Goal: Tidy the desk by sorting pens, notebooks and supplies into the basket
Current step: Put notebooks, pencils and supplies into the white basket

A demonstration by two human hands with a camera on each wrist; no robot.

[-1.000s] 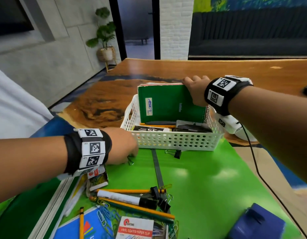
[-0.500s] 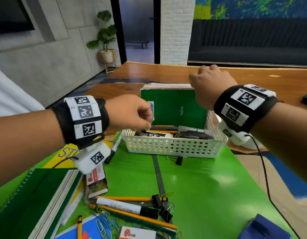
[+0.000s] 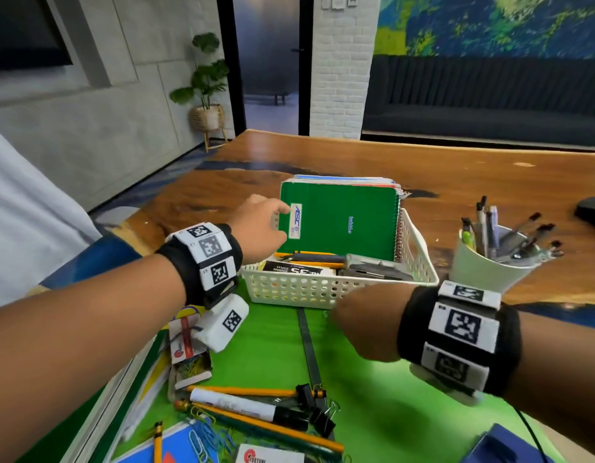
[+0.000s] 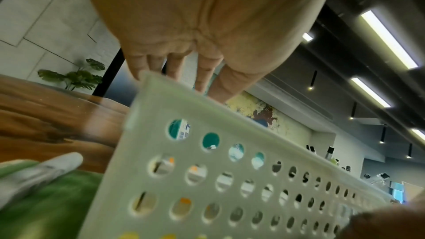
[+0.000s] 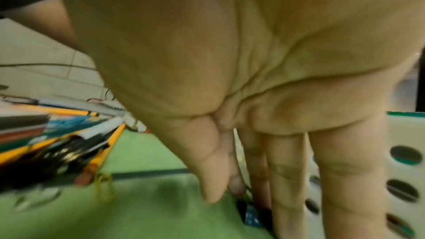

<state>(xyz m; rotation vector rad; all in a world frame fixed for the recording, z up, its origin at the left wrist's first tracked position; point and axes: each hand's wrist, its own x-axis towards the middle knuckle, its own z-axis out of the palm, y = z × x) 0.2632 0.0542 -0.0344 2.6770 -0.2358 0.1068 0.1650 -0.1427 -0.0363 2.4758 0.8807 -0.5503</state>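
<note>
Since the earlier frames the right hand (image 3: 366,324) has been brought down from the top edge of the green notebook (image 3: 339,222) to the green mat (image 3: 406,412) in front of the basket (image 3: 309,292), and the left hand (image 3: 259,232) has been raised from the mat to the basket's left end. The wooden desk (image 3: 456,175) fills the middle of the head view, and the green mat is spread over its near part, in the lower half of the frame. The white perforated basket is set at the mat's far edge, centre frame; the green notebook is stood upright against its back wall, with a staples box (image 3: 296,269) and dark pens laid in front of it. The left hand is held over the basket's left rim with fingers (image 4: 204,75) extended and loosely spread, nothing gripped; fingertip contact with the notebook cannot be told. The right hand is pointed downward just before the basket's front wall, fingers (image 5: 285,179) straight and close together, thumb and forefinger narrowed over a small dark binder clip (image 5: 249,214); whether it is pinched cannot be told. A white cup (image 3: 483,272) of pens is seen at centre right. A marker (image 3: 242,406), pencils (image 3: 242,391) and paper clips (image 3: 205,439) are scattered at lower left.
</note>
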